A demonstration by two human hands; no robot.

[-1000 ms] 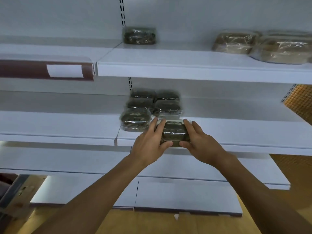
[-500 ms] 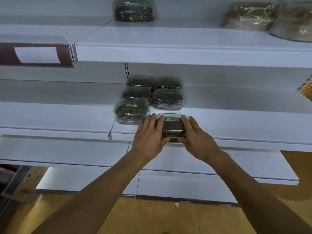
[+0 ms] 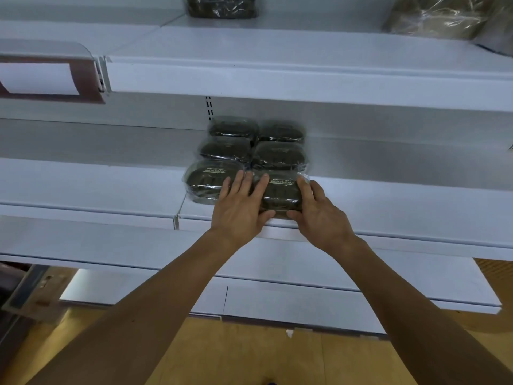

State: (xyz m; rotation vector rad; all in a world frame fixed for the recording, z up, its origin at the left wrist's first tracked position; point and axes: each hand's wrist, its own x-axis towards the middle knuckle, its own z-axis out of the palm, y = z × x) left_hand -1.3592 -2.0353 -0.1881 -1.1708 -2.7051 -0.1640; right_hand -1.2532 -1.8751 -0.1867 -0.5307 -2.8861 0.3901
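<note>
Both hands hold one dark wrapped pack (image 3: 280,194) at the front of the middle shelf (image 3: 402,215), right by the shelf's front lip. The L hand (image 3: 240,209) lies over the pack's left part w/ fingers spread and nearly flat on top, thumb tucked against the front edge; its outer fingers overlap the rim of the neighbour pack (image 3: 204,179) just beside it. The R hand (image 3: 319,215) cups the pack's right side, fingers running up along that edge, thumb at the front edge too, so the pack is pinched between the two hands. The pack sits flat on the shelf as far as I can tell (the underside is hidden by the thumbs). It has a light printed label on top and is clear-film wrapped. Behind it are four more dark packs (image 3: 280,155) in two rows, touching or almost touching, which w/ the front pair makes a 2-wide block. On the upper shelf (image 3: 277,76) another dark pack (image 3: 222,6) shows at the top edge, and tan wrapped bundles (image 3: 435,18) are at top right. A label holder (image 3: 41,79) is at far left. A lower shelf (image 3: 361,295) and wood floor (image 3: 249,357) are below the arms.
</note>
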